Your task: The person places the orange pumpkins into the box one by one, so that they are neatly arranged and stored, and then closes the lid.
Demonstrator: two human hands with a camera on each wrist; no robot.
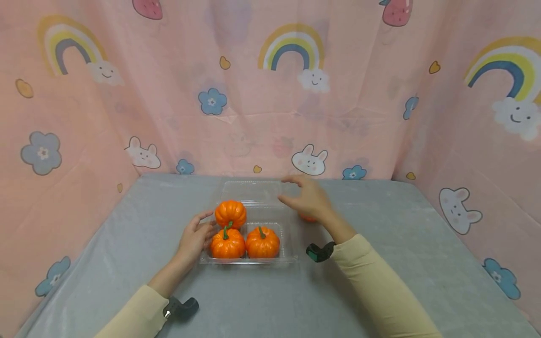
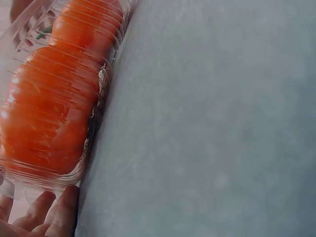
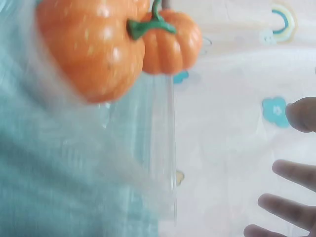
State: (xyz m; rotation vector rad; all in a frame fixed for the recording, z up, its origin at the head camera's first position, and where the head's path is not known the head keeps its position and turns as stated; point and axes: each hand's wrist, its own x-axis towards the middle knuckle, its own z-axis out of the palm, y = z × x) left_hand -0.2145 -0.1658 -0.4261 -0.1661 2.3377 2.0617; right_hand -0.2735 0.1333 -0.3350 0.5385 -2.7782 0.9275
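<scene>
A clear plastic clamshell box (image 1: 291, 241) stands on the table with its lid (image 1: 253, 190) folded back behind it. Inside sit three small orange pumpkins: the front-left pumpkin (image 1: 227, 244), the front-right pumpkin (image 1: 263, 243) and the back-left pumpkin (image 1: 230, 214). My left hand (image 1: 195, 238) rests its fingers against the box's left side, as the left wrist view also shows at the end wall (image 2: 44, 180). Fingers apart and holding nothing, my right hand (image 1: 310, 199) hovers at the back right of the box. Beneath it, another orange pumpkin (image 1: 307, 217) is mostly hidden.
A grey cloth covers the table (image 1: 422, 263). Pink patterned curtains (image 1: 270, 131) close off the back and both sides. Dark wrist cameras (image 1: 320, 252) are strapped on both wrists, near the light sleeves.
</scene>
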